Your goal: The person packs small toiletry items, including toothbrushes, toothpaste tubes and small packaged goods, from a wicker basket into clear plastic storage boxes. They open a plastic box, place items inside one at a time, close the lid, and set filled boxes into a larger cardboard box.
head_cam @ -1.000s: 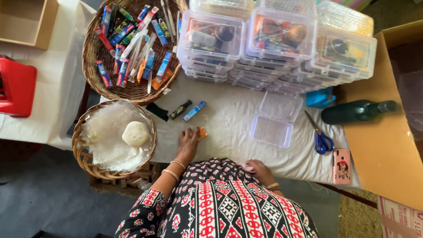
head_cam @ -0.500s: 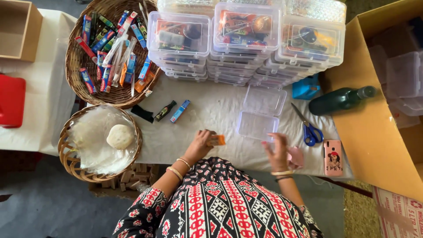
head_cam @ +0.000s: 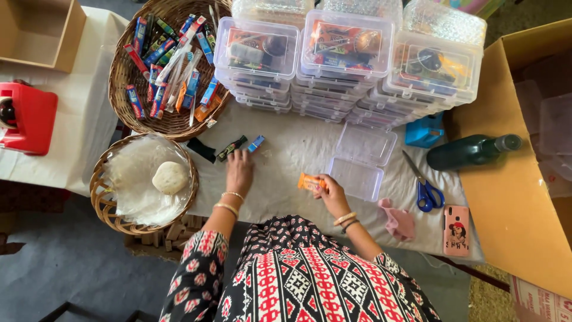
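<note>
1. Orange small packet pinched in the fingers of the right hand, low centre of the frame, just left of the open clear box.
2. Left hand flat on the white tablecloth, fingers spread and holding nothing, tips next to a dark green packet and a small blue packet.
3. Open clear box empty, lid swung back toward the stacks.
4. Further right: blue-handled scissors, pink cloth, pink phone, dark green bottle lying on its side.
5. Upper centre: stacks of closed clear boxes, filled with mixed items; hard to make out through the lids, lower layers mostly hidden.
6. Blue object partly tucked behind the stacks; kind unclear.
7. Upper left: round wicker basket full of small boxed tubes and toothbrushes, top rim cut off by the frame.
8. Lower left: smaller wicker basket lined with clear plastic, holding one pale round lump.
9. Far left: red object, partly cut off.
10. Right edge: large cardboard box, contents barely visible.
</note>
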